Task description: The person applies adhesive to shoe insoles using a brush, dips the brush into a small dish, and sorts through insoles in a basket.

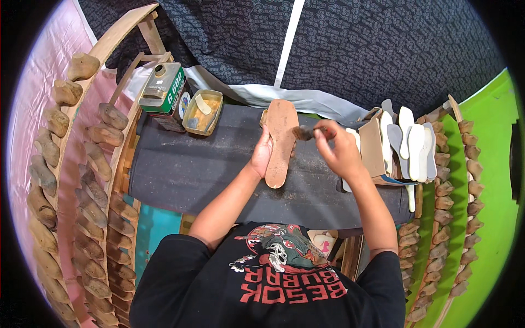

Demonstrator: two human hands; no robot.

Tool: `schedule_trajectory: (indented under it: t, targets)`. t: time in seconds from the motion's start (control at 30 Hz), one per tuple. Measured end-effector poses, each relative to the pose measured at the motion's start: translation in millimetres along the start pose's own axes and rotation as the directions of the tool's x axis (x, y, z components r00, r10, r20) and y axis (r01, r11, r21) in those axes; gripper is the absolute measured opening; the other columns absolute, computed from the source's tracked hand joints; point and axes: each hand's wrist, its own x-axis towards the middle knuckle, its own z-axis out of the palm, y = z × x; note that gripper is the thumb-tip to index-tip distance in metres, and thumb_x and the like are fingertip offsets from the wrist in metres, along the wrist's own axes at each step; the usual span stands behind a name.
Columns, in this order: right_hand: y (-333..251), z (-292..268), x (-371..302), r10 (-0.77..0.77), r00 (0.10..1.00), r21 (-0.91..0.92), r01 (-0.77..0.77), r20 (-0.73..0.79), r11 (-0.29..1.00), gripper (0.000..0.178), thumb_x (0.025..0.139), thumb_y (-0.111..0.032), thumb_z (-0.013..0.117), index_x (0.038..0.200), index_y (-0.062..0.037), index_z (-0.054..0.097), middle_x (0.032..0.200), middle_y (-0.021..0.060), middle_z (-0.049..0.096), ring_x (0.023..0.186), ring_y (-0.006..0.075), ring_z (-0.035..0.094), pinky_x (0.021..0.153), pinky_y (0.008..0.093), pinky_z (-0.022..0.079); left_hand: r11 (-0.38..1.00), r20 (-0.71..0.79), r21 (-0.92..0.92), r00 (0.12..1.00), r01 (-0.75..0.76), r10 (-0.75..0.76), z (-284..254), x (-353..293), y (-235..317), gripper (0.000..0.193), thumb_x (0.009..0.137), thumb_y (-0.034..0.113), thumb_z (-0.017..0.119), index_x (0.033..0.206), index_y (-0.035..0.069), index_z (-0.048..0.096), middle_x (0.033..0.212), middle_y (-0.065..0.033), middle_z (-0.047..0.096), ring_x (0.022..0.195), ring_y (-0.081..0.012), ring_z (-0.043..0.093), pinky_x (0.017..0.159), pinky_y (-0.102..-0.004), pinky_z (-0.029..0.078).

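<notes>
My left hand (262,155) is closed on a brown shoe insole (281,139), gripping it by its left edge. The insole stands lengthwise above the worktable, its broad face turned up. In my right hand (340,148) a small dark brush (302,133) is pinched between the fingers. Its bristle end lies at the insole's right edge; whether it touches the surface I cannot tell. The far fingers of my left hand are mostly hidden behind the insole.
A dark-covered worktable (219,158) spans the middle. At its back left stand a green metal can (165,95) and an open tub (205,130) holding a spatula. A cardboard box (373,150) of white and grey insoles sits right. Wooden shoe lasts (90,218) fill racks on both sides.
</notes>
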Motion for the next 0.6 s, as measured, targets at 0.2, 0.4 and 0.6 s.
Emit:
schedule_trajectory:
  t: [0.2, 0.4, 0.6]
  targets:
    - [-35, 17, -32, -0.263, 0.928, 0.09, 0.248, 0.263, 0.965, 0.016, 0.089, -0.008, 0.071, 0.103, -0.0025, 0.067, 0.084, 0.0125, 0.068, 0.067, 0.028, 0.067, 0.063, 0.0375, 0.055, 0.998, -0.047, 0.038, 0.997, -0.058, 0.06, 11, 1, 9, 0.079, 0.103, 0.073, 0.022, 0.147, 0.014, 0.051, 0.129, -0.0083, 0.066, 0.098, -0.0181, 0.064, 0.081, -0.0377, 0.057]
    - [-31, 14, -36, -0.171, 0.932, 0.158, 0.126, 0.318, 0.979, 0.017, 0.088, -0.008, 0.072, 0.103, -0.0026, 0.069, 0.082, 0.0118, 0.072, 0.067, 0.026, 0.07, 0.063, 0.0368, 0.056, 0.996, 0.005, -0.023, 0.996, -0.088, 0.088, 17, 5, 11, 0.08, 0.103, 0.073, 0.022, 0.148, 0.013, 0.051, 0.132, -0.0088, 0.064, 0.096, -0.0187, 0.063, 0.08, -0.0372, 0.057]
    - [-35, 13, -35, -0.189, 0.957, 0.123, 0.165, 0.222, 0.979, 0.018, 0.086, -0.006, 0.073, 0.103, -0.0028, 0.069, 0.081, 0.0116, 0.07, 0.065, 0.0266, 0.069, 0.061, 0.0377, 0.055, 0.996, -0.039, -0.018, 0.995, -0.087, 0.087, 17, 4, 13, 0.081, 0.102, 0.075, 0.023, 0.147, 0.013, 0.052, 0.13, -0.0072, 0.064, 0.096, -0.0184, 0.063, 0.08, -0.0374, 0.056]
